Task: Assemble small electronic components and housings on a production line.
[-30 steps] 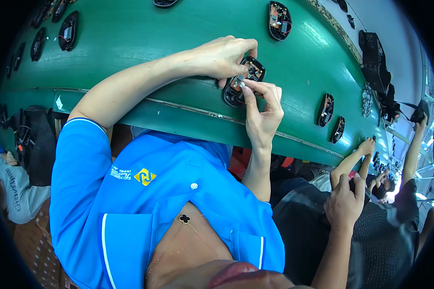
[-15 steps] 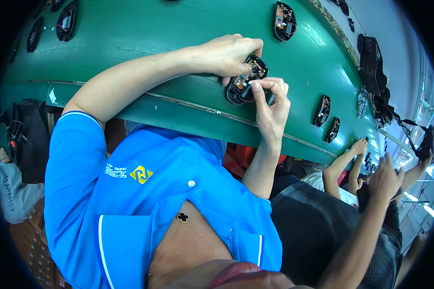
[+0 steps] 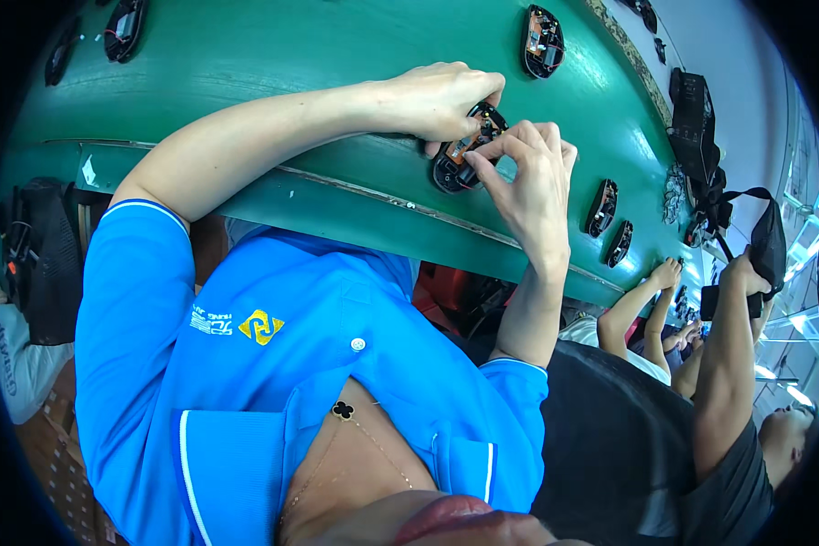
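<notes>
An opened black computer mouse (image 3: 456, 171), its orange circuit board and small parts showing, lies tilted over the near edge of the green worktop. My left hand (image 3: 441, 102) grips its far left side, thumb on the inside and fingers round the shell. From the right, my right hand (image 3: 530, 178) reaches over the same mouse. Its thumb and forefinger come together in a pinch at the inner parts. What sits between those fingertips is hidden.
Another opened mouse (image 3: 543, 42) lies at the far side of the green worktop (image 3: 337, 55). A second one (image 3: 601, 207) and a smaller black shell (image 3: 620, 244) lie to the right. More shells (image 3: 124, 29) lie far left. A co-worker's arm (image 3: 728, 364) is at right.
My right hand has turned and come up over the mouse, its thumb and forefinger now reaching across the inner parts. My left hand keeps its hold. The co-worker's raised hand has shifted.
</notes>
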Tool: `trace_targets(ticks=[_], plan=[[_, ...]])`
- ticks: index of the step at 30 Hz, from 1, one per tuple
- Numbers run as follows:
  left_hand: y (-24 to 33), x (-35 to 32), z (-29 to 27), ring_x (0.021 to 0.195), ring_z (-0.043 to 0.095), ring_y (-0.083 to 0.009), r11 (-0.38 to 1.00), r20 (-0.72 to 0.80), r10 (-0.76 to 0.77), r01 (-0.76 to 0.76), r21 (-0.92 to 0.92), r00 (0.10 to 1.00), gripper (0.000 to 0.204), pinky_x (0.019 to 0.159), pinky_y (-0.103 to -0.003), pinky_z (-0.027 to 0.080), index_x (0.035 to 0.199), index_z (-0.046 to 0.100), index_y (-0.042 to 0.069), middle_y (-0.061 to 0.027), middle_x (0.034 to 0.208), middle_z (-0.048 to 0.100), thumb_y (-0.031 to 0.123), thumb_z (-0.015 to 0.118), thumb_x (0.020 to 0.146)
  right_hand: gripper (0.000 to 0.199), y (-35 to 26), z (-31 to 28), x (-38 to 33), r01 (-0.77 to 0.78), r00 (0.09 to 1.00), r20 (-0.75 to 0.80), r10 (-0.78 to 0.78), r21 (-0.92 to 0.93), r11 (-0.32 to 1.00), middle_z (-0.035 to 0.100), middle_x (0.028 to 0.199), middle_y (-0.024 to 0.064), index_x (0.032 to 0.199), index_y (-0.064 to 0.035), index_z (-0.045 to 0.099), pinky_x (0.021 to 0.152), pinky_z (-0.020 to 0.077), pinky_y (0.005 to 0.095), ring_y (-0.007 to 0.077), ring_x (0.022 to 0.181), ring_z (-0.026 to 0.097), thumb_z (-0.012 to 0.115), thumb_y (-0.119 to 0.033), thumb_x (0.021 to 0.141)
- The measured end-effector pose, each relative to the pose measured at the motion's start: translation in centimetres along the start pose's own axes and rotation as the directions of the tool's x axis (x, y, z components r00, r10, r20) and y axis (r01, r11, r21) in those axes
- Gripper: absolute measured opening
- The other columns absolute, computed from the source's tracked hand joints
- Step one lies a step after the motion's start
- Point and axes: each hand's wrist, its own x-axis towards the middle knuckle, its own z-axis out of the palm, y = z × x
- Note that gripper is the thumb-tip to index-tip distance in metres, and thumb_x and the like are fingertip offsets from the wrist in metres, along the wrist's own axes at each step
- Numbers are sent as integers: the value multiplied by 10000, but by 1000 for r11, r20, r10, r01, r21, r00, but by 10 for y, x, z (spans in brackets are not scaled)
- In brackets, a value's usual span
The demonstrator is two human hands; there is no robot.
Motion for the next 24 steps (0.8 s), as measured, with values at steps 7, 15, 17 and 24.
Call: trace_targets(ticks=[7,15,17,24], plan=[[2,2,2,413,611,-196,999,-1,-13,13,-34,1000,176,360,-306,446,1063,567,-18,-108,692,691,-20,608,892,133,1,-9,18,100,986,142,-83,-114,988,586,892,40,759,-65,693,871,361,390,234,908,487,784,-160,777],[2,2,4,414,623,-204,1000,9,-21,21,-12,1000,162,364,-307,451,1049,555,-14,-102,682,693,-25,597,893,145,4,-4,16,132,979,168,-112,-113,985,573,897,28,801,-79,666,890,365,386,223,903,486,781,-166,790],[3,1,3,414,624,-205,1000,6,-19,19,-13,1000,169,364,-307,451,1056,551,-16,-101,678,691,-26,594,893,135,2,-3,13,158,980,140,-139,-138,978,574,902,39,811,-75,670,881,369,390,230,901,486,775,-157,789],[0,0,4,413,628,-205,1000,2,-2,2,-9,1000,202,363,-307,450,1092,532,-25,-108,667,681,-27,584,898,124,0,2,3,172,985,27,-170,-192,966,563,902,40,824,-77,674,886,361,386,231,905,483,772,-151,804]])
